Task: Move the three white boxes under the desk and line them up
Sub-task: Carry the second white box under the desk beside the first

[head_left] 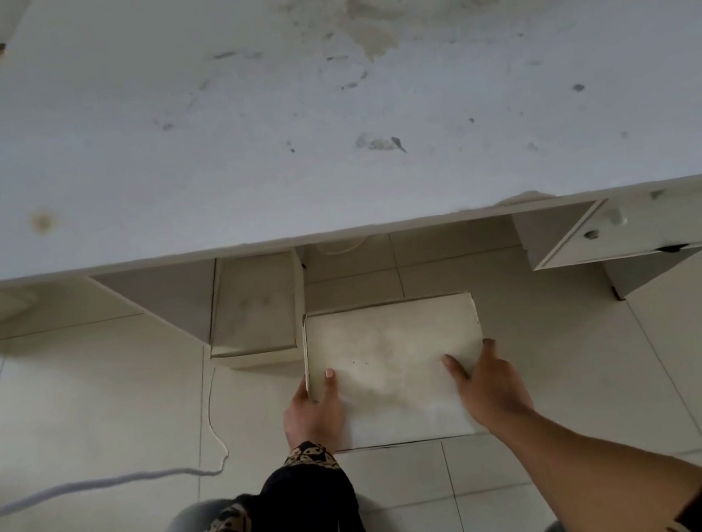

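White cardboard, a little smudged: a flat, lidded box (397,365) lies on the pale tiled floor (87,429), just in front of the open space beneath a stained white worktop (266,116). The person's left hand (314,413) grips its near left corner, thumb on the lid and the other fingers wrapped down the side. The right hand (490,386) clamps the near right edge the same way. Both hands are closed on the box.

A second white box (254,311) sits touching the first at its far left corner, already partly beneath the worktop beside a panel. A third box is not visible.

The held box looks light and fairly stiff, though the lid may flex under pressure. It should slide easily on smooth tile, so pressing at the side edges seems wiser than pushing on the lid's middle. Both boxes are closed; their contents cannot be seen. A white cord (97,487) trails across the floor to the left.
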